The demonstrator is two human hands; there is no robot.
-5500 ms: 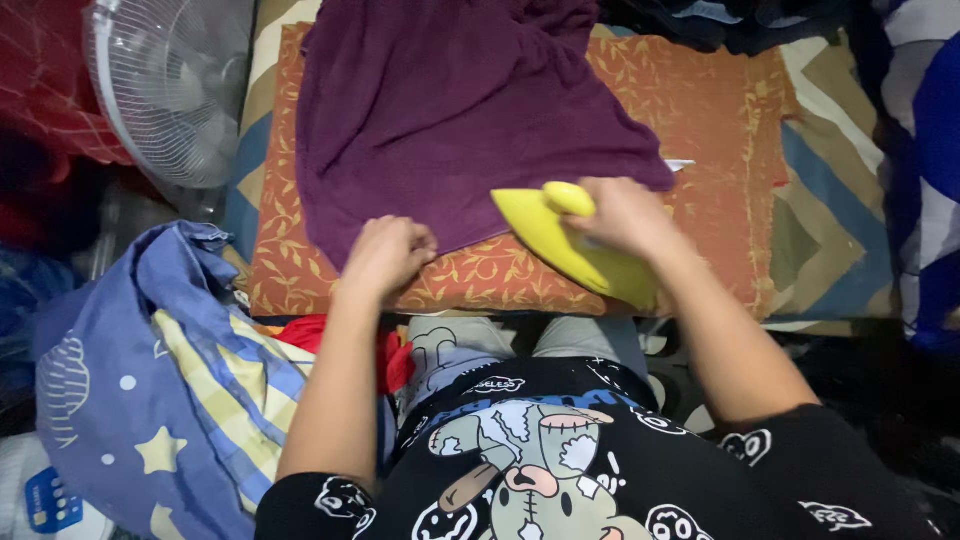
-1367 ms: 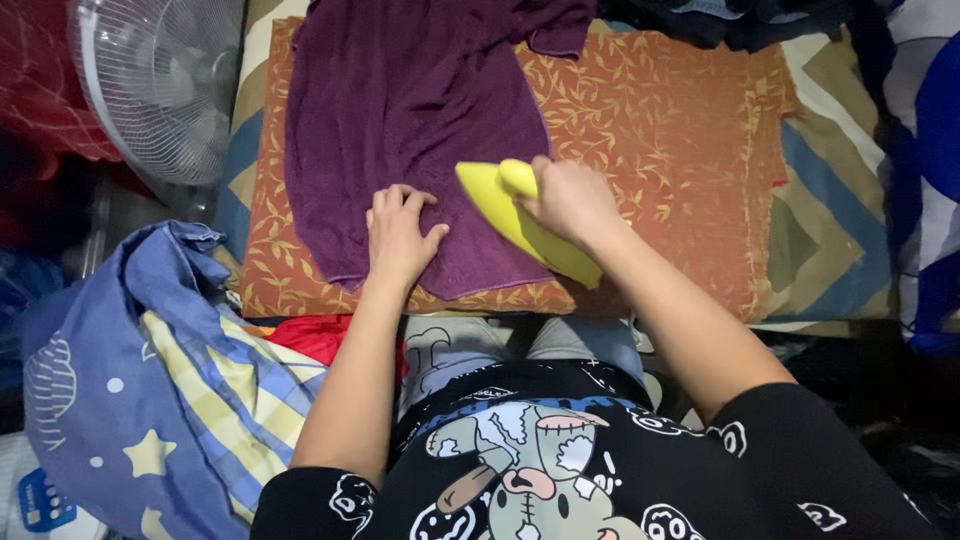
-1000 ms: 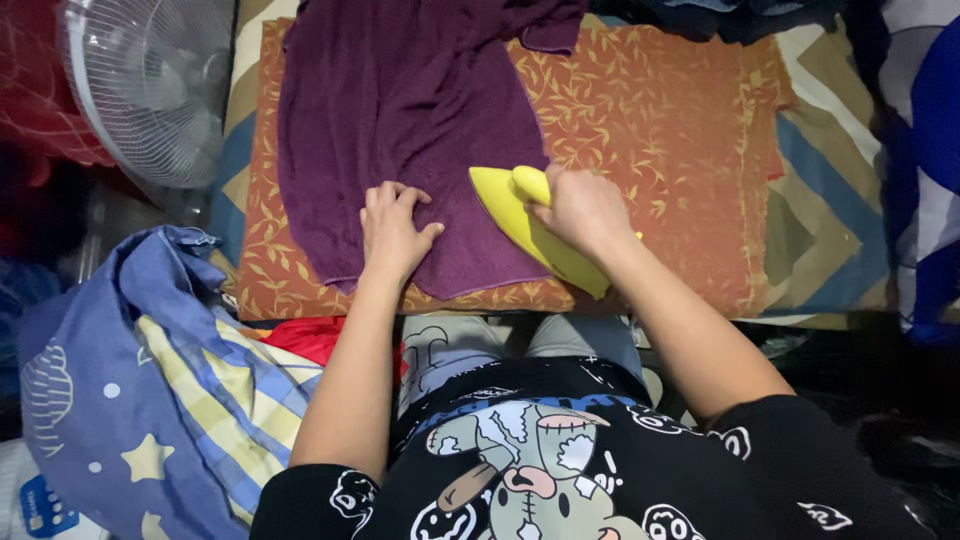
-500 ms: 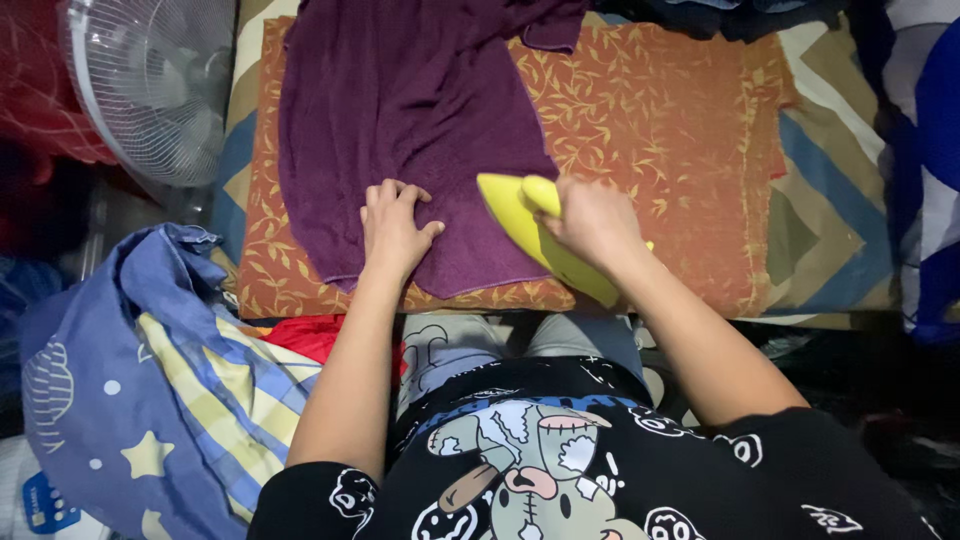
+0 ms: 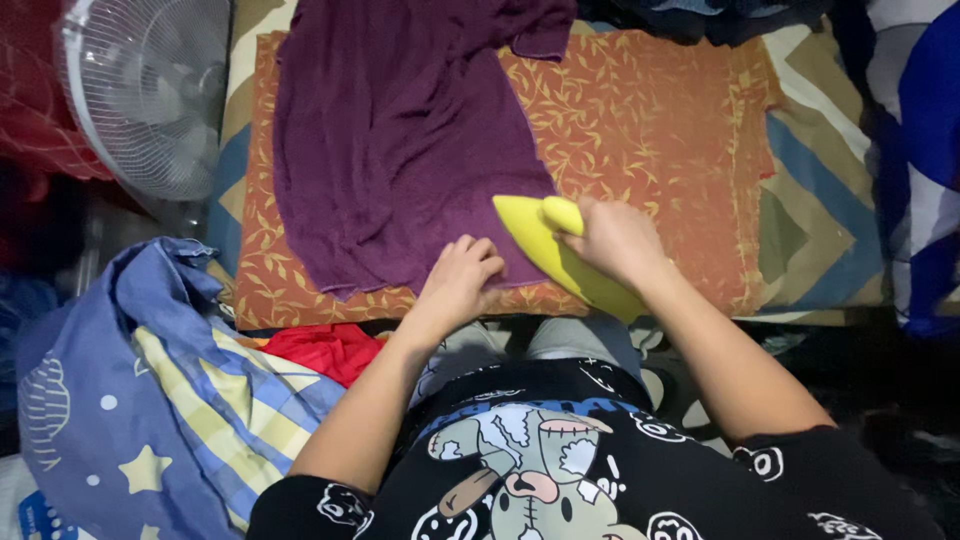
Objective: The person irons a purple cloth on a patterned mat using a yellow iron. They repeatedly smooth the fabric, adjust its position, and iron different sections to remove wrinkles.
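Your right hand (image 5: pixel 615 240) grips the yellow iron (image 5: pixel 560 255) at the purple garment's (image 5: pixel 400 150) near right corner, on the orange leaf-patterned cloth (image 5: pixel 650 120). Your left hand (image 5: pixel 460 280), fingers curled, presses the garment's near hem just left of the iron

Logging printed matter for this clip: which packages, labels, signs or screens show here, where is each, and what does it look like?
White package with a blue label: bottom left corner, partly under the blue star-and-stripe cloth; the label is a rounded patch with small pale marks, mostly cut off.
No signs or screens are in view.
The yellow iron in the right hand shows no label; nor does the purple cloth under the left hand.
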